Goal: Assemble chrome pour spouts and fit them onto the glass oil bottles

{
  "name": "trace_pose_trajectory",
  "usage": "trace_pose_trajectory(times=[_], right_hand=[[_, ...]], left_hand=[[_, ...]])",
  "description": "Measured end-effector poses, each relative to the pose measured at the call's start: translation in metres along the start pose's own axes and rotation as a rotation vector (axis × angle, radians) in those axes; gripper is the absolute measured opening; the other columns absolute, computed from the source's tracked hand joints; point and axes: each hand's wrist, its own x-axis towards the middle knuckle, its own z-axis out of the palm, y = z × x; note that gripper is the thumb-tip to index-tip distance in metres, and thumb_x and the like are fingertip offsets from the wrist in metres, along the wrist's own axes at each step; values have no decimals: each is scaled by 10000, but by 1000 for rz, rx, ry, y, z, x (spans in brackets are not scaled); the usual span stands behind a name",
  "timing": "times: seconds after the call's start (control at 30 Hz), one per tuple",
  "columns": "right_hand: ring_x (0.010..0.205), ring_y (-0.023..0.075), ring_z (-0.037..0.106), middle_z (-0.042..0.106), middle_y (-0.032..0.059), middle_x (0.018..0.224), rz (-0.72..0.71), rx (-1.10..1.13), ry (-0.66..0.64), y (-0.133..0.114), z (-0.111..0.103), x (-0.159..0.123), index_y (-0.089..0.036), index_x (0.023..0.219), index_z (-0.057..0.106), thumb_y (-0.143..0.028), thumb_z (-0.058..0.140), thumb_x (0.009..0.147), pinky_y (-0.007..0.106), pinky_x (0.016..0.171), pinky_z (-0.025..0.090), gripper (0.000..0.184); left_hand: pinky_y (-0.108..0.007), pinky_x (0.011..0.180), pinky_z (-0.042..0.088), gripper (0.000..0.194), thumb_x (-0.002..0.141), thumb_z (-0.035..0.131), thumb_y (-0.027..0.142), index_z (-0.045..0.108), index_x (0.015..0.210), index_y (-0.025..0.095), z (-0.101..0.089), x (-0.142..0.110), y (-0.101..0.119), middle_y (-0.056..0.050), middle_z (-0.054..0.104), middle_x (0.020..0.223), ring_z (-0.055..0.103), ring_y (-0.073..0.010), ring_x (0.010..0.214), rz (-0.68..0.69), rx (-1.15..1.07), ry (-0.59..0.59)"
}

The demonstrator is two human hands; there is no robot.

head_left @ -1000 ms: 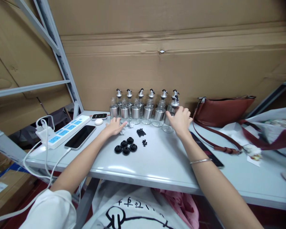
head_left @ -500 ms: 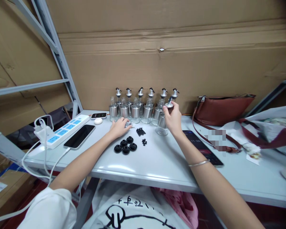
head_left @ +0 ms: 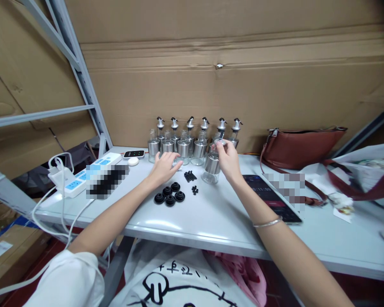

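Observation:
My right hand [head_left: 229, 163] grips the top of a glass bottle [head_left: 212, 164] with a steel sleeve. A dark lever of a pourer spout shows above my fingers, and the bottle looks upright, close to the table. My left hand [head_left: 164, 167] hovers with fingers stretched out in front of the bottle rows. Small clear pieces by its thumb are partly hidden. Nearer me lie several black ribbed stoppers [head_left: 170, 200], black tubes [head_left: 190, 175] and tiny black caps [head_left: 195, 190]. Open-necked bottles [head_left: 183, 148] stand ahead of bottles with pourer spouts [head_left: 190, 123].
At left are a power strip [head_left: 80, 181] with white cables, a blurred-out phone, a small device [head_left: 134, 154] and a white round case [head_left: 133, 161]. On the right lie a large phone [head_left: 270, 200], a brown bag [head_left: 304, 147] and plastic wrapping. Cardboard [head_left: 211, 94] backs the table.
My right hand has shifted left with the bottle, its grip still at the top. My left hand has risen slightly, and its fingers have spread out.

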Motion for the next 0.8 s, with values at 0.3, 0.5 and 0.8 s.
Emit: trace_pose_trajectory(times=[0.3, 0.5, 0.8], right_hand=[[706, 202, 567, 603, 39, 756, -187, -178, -35, -8, 2, -16, -201, 992, 446, -495, 306, 901, 339, 698, 440, 338], [743, 234, 576, 650, 123, 893, -770, -481, -248, -16, 6, -34, -139, 1023, 501, -393, 371, 901, 365, 734, 405, 311], [660, 209, 556, 653, 84, 778, -871, -505, -439, -25, 12, -43, -172, 893, 533, -471, 368, 899, 340, 699, 397, 341]], left_hand=[[-468, 1109, 131, 271, 936, 359, 386, 499, 1084, 207, -6, -2, 6, -32, 604, 1047, 516, -181, 1059, 115, -62, 64], [-415, 1018, 260, 495, 908, 239, 592, 517, 959, 186, -13, -4, 12, -32, 593, 887, 523, -178, 895, 257, -119, 188], [-357, 787, 386, 494, 924, 154, 560, 378, 679, 194, -11, -5, 21, -15, 486, 658, 453, -158, 660, 304, -222, 254]])
